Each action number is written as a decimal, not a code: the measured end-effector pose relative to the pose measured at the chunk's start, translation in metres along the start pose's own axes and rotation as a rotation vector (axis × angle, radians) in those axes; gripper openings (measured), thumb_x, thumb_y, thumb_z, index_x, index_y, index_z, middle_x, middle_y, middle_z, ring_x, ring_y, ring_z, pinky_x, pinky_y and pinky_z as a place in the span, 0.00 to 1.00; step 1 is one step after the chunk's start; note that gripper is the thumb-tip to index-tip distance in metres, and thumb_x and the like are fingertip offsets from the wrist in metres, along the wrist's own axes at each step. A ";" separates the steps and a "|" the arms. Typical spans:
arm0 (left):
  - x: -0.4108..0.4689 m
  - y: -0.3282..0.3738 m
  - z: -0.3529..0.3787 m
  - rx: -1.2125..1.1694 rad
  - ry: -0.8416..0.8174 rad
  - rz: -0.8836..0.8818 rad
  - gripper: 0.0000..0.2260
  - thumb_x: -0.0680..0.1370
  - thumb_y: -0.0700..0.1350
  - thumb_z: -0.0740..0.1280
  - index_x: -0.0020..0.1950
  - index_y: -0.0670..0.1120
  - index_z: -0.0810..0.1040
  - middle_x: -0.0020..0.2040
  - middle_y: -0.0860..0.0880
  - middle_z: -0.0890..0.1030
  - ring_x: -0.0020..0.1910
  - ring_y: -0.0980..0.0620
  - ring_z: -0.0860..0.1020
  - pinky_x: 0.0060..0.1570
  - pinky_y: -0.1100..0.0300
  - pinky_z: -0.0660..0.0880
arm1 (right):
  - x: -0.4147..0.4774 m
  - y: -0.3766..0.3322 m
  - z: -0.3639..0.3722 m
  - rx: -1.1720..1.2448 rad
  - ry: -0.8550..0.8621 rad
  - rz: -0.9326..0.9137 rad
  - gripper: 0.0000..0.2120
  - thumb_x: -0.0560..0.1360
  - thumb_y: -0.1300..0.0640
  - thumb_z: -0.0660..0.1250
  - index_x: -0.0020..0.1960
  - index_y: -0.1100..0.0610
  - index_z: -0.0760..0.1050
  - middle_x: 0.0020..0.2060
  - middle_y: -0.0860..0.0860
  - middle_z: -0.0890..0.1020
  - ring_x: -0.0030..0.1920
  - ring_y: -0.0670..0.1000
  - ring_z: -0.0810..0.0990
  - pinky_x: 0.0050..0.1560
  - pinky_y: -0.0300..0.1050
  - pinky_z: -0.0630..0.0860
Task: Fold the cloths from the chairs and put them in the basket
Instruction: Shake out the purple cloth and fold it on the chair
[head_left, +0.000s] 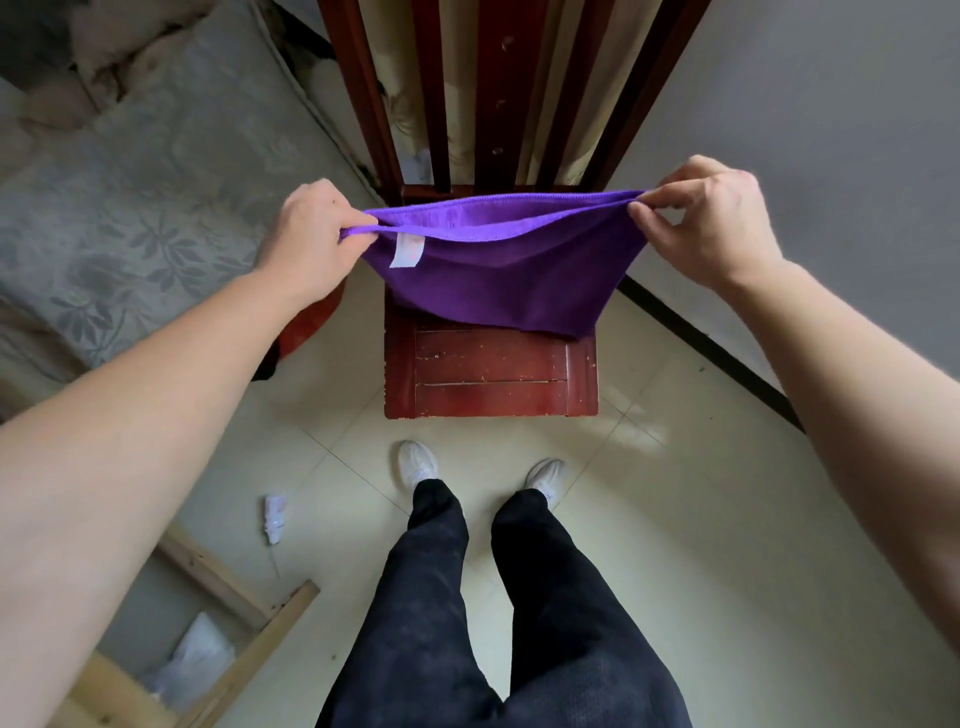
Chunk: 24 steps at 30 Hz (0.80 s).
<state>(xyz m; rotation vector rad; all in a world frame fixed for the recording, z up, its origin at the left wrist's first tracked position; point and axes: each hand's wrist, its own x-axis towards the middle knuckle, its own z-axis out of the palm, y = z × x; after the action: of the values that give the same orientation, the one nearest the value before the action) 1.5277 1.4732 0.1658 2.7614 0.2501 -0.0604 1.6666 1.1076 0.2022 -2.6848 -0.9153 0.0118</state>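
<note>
A purple cloth (498, 275) with a small white label hangs doubled over, stretched between both hands above the seat of a dark red wooden chair (491, 379). My left hand (317, 239) pinches the cloth's left top corners. My right hand (706, 218) pinches the right top corners. The cloth's lower fold hangs over the back part of the seat. No basket is in view.
A bed with a grey flowered cover (130, 223) lies to the left. A pale wooden frame (244, 623) with white plastic in it stands at the lower left. A white scrap (274, 517) lies on the tiled floor. My feet stand just before the chair; a wall is at right.
</note>
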 end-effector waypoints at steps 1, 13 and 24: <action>0.000 0.000 -0.002 -0.003 0.008 -0.011 0.08 0.76 0.42 0.69 0.52 0.43 0.85 0.46 0.37 0.77 0.49 0.37 0.75 0.50 0.49 0.71 | 0.000 0.002 -0.001 -0.026 -0.010 -0.027 0.13 0.79 0.51 0.66 0.51 0.58 0.85 0.46 0.56 0.83 0.45 0.56 0.82 0.47 0.54 0.80; -0.005 0.004 0.014 -0.099 -0.111 -0.055 0.08 0.75 0.42 0.71 0.53 0.47 0.83 0.43 0.43 0.79 0.45 0.42 0.77 0.50 0.51 0.74 | -0.010 0.024 0.020 -0.051 -0.153 -0.067 0.09 0.77 0.58 0.69 0.55 0.59 0.81 0.45 0.58 0.83 0.44 0.61 0.83 0.46 0.59 0.80; 0.061 0.014 -0.021 -0.067 0.170 -0.126 0.09 0.71 0.45 0.65 0.47 0.45 0.82 0.43 0.42 0.77 0.49 0.40 0.76 0.53 0.53 0.71 | 0.037 0.021 -0.004 -0.147 0.080 0.088 0.16 0.82 0.49 0.55 0.60 0.56 0.76 0.54 0.59 0.77 0.53 0.61 0.77 0.43 0.57 0.76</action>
<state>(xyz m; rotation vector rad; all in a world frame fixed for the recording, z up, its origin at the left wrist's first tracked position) 1.5907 1.4780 0.1864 2.6834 0.4626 0.1486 1.7087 1.1130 0.2032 -2.8354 -0.8022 -0.1487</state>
